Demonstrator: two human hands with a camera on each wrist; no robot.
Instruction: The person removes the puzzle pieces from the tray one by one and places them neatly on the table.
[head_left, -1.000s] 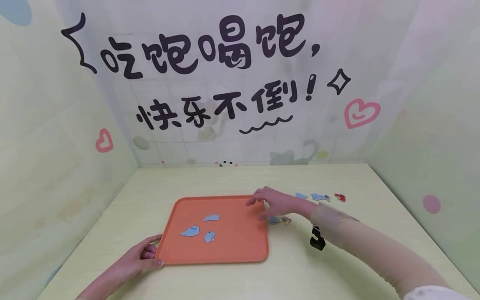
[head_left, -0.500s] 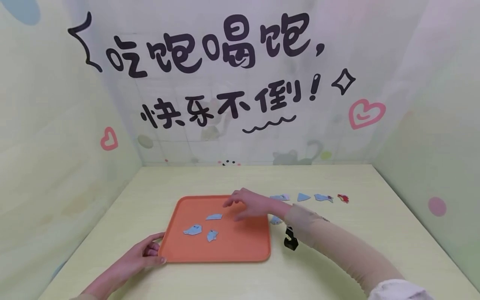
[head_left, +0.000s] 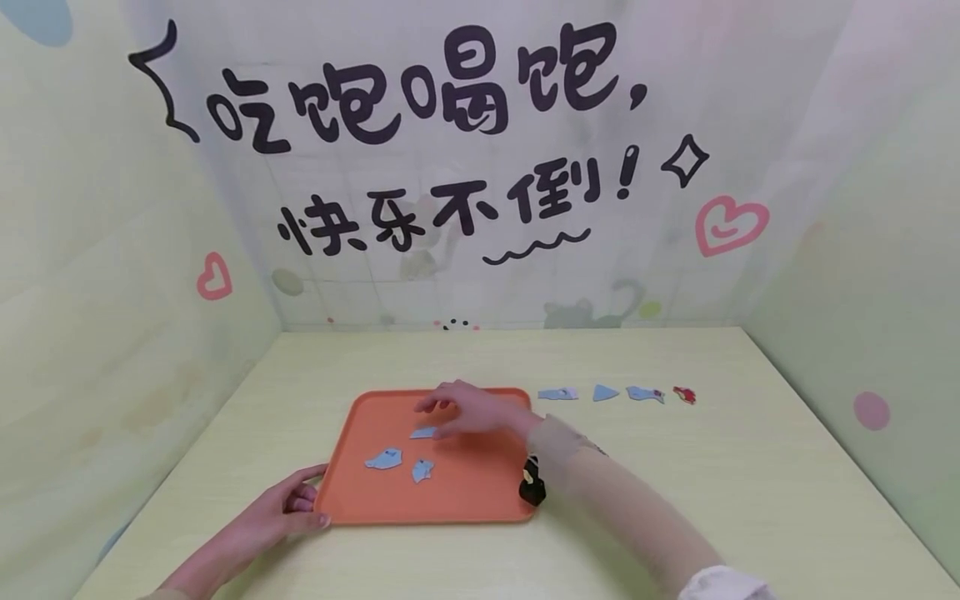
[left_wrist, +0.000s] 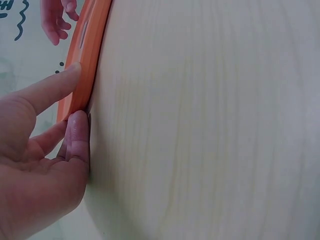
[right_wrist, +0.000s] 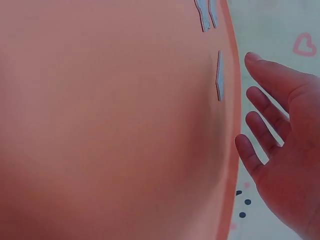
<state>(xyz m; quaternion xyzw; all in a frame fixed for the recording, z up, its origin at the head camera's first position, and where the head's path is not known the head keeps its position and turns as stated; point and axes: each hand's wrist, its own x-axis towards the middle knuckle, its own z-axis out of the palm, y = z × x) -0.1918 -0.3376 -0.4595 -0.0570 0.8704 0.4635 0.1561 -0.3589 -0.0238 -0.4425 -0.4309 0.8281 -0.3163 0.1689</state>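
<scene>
My left hand (head_left: 281,510) grips the near-left corner of an orange tray (head_left: 480,518), thumb on the rim (left_wrist: 86,75) and fingers curled against its side. Three flat, light-blue puzzle pieces lie in the tray: one at the left (head_left: 384,459), one lower down (head_left: 422,471) and one farther back (head_left: 422,433). Over the tray hovers my right hand (head_left: 468,410), fingers loosely bent and nothing between them. Its thumb overlaps the back piece in the head view. In the right wrist view, that hand (right_wrist: 285,140) stands apart from a thin blue piece (right_wrist: 220,77).
Along the back right of the pale wooden table (head_left: 750,500) runs a row of several flat pieces, including a blue triangle (head_left: 605,392) and a small red one (head_left: 684,394). A black clip-like object (head_left: 532,485) hangs at my right wrist. Printed cloth walls (head_left: 450,292) enclose the table.
My right hand has moved left, from the tray's right rim to above the back puzzle piece. Its forearm now covers the pieces beside the tray. My left hand keeps its grip.
</scene>
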